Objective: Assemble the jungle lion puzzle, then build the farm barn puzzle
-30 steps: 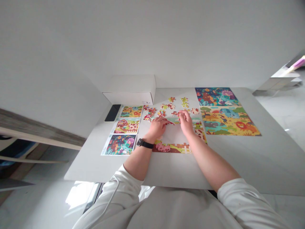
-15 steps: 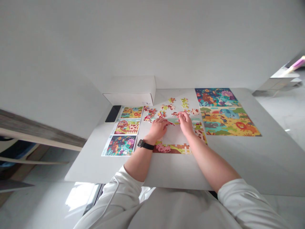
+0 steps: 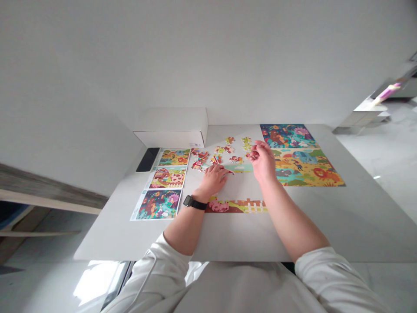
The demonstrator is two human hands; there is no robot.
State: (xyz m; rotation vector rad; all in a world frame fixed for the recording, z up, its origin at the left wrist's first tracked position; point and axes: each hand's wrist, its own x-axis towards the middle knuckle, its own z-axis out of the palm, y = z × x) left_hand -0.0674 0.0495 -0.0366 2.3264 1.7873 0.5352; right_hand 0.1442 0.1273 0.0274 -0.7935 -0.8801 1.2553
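A half-built farm puzzle point(image 3: 237, 205) lies on the white table point(image 3: 325, 226), with its bottom strip of pigs and fence joined. My left hand point(image 3: 213, 177), with a black watch on the wrist, rests at the puzzle's upper left. Its curled fingers press on a red-and-white piece point(image 3: 229, 171). My right hand point(image 3: 264, 161) is lifted a little above the table and pinches a small puzzle piece point(image 3: 252, 154) between thumb and fingers. Several loose pieces point(image 3: 216, 151) lie just beyond both hands.
Two finished puzzles point(image 3: 299, 158) lie side by side at the right. Three picture cards point(image 3: 166, 178) sit in a column at the left, with a black phone point(image 3: 147, 159) beside them. A white box point(image 3: 172, 126) stands against the wall at the back.
My right hand has lifted off the puzzle and moved right and up with a piece in its pinch. The left hand stays put. The camera has shifted slightly.
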